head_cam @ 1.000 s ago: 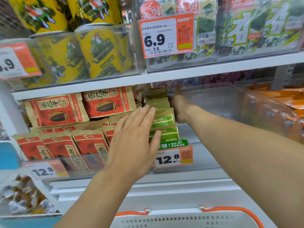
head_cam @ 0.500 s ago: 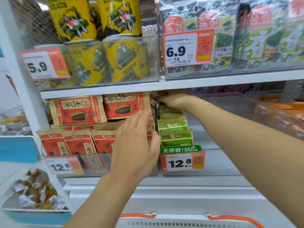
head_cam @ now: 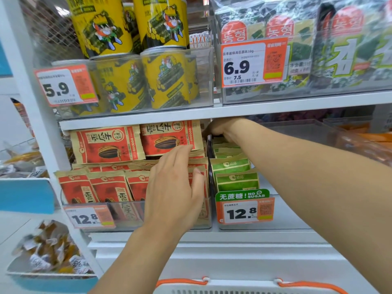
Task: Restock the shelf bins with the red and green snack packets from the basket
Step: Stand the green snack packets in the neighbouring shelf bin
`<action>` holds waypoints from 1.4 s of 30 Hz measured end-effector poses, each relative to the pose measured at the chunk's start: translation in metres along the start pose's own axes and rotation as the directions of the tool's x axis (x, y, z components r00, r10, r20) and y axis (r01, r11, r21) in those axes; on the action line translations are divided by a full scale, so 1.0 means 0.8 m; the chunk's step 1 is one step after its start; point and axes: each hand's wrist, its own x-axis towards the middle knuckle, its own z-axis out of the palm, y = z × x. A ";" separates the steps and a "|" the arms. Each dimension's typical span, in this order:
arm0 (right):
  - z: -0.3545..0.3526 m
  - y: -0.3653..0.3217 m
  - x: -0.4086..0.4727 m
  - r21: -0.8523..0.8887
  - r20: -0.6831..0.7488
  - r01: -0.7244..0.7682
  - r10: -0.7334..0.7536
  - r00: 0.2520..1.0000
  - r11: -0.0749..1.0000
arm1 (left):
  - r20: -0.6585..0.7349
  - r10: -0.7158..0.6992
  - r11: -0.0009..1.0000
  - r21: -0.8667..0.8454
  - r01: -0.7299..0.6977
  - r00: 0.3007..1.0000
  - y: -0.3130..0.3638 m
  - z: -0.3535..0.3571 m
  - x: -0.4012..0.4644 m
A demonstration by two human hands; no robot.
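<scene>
Head view: left hand (head_cam: 174, 187) raised before the clear bin (head_cam: 135, 217) of red sunflower-seed packets (head_cam: 106, 187) at the left end of the middle shelf (head_cam: 191, 117), fingers straight and slightly apart, tips touching the front right packets, thumb beside the black divider (head_cam: 210, 166). Right hand (head_cam: 218, 128) reaching deep to the back, just under the upper shelf edge, above the rear of the green packets (head_cam: 235, 177) right of the divider; fingers curled, hold impossible to tell. Green "no sugar" 12.8 price tag (head_cam: 244, 206) at the green bin's front edge. White basket (head_cam: 250, 288) with orange handles at the bottom edge. Yellow cans (head_cam: 165, 81) and seaweed packs (head_cam: 343, 49) in bins on the upper shelf.
</scene>
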 end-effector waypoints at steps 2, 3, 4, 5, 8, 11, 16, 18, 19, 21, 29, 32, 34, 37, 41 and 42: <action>-0.001 0.000 0.000 0.049 -0.006 -0.015 0.015 1.000 0.999 | -0.007 -0.007 1.000 -0.005 0.007 1.000 0.001 -0.001 0.000; -0.002 0.001 -0.003 0.085 -0.017 -0.025 0.026 1.000 0.996 | -0.008 -0.010 1.000 -0.004 0.010 1.000 0.001 -0.001 0.000; -0.002 0.006 -0.003 0.121 -0.027 -0.030 0.034 0.999 0.992 | -0.009 -0.013 1.000 -0.004 0.013 1.000 0.002 -0.001 0.000; -0.003 0.009 -0.007 0.155 -0.043 -0.026 0.033 0.999 0.988 | -0.010 -0.018 1.000 -0.004 0.018 1.000 0.003 -0.001 0.000; -0.005 0.005 -0.012 0.220 -0.067 -0.008 0.023 0.998 0.975 | -0.015 -0.030 1.000 -0.009 0.030 0.999 0.007 -0.001 0.001; -0.005 0.012 -0.018 0.241 -0.090 0.037 -0.016 0.996 0.970 | -0.018 -0.041 0.999 -0.010 0.041 0.999 0.010 0.000 0.002; 0.002 0.017 -0.022 0.194 -0.200 0.110 -0.071 0.977 0.975 | -0.029 -0.052 0.998 -0.035 0.051 0.998 0.010 -0.001 0.002; 0.003 0.020 -0.023 0.201 -0.237 0.141 -0.092 0.967 0.969 | -0.033 -0.052 0.998 -0.043 0.051 0.998 0.010 -0.002 0.003; 0.003 0.021 -0.025 0.215 -0.243 0.149 -0.095 0.965 0.965 | -0.035 -0.052 0.998 -0.045 0.050 0.998 0.009 -0.003 0.002; 0.001 0.024 -0.028 0.241 -0.257 0.169 -0.105 0.961 0.956 | -0.037 -0.053 0.997 -0.049 0.051 0.998 0.008 -0.003 0.002; -0.011 0.042 -0.037 0.287 -0.420 0.192 -0.057 0.906 0.938 | -0.036 -0.052 0.997 -0.053 0.050 0.998 0.003 -0.007 0.002; -0.008 0.040 -0.035 0.270 -0.390 0.183 -0.067 0.918 0.945 | -0.035 -0.056 0.997 -0.056 0.054 0.998 0.004 -0.007 0.002; -0.004 0.031 -0.032 0.215 -0.351 0.171 -0.087 0.932 0.962 | -0.035 -0.059 0.997 -0.056 0.057 0.998 0.005 -0.006 0.002; 0.002 0.019 -0.034 0.170 -0.294 0.181 -0.125 0.948 0.969 | -0.039 -0.067 0.996 -0.056 0.065 0.997 0.007 -0.005 0.003; 0.004 0.020 -0.037 0.169 -0.246 0.171 -0.127 0.961 0.971 | -0.051 -0.069 0.996 -0.067 0.066 0.996 0.006 -0.004 0.005; 0.004 0.021 -0.035 0.186 -0.249 0.169 -0.120 0.961 0.968 | -0.052 -0.068 0.996 -0.068 0.065 0.996 0.006 -0.004 0.005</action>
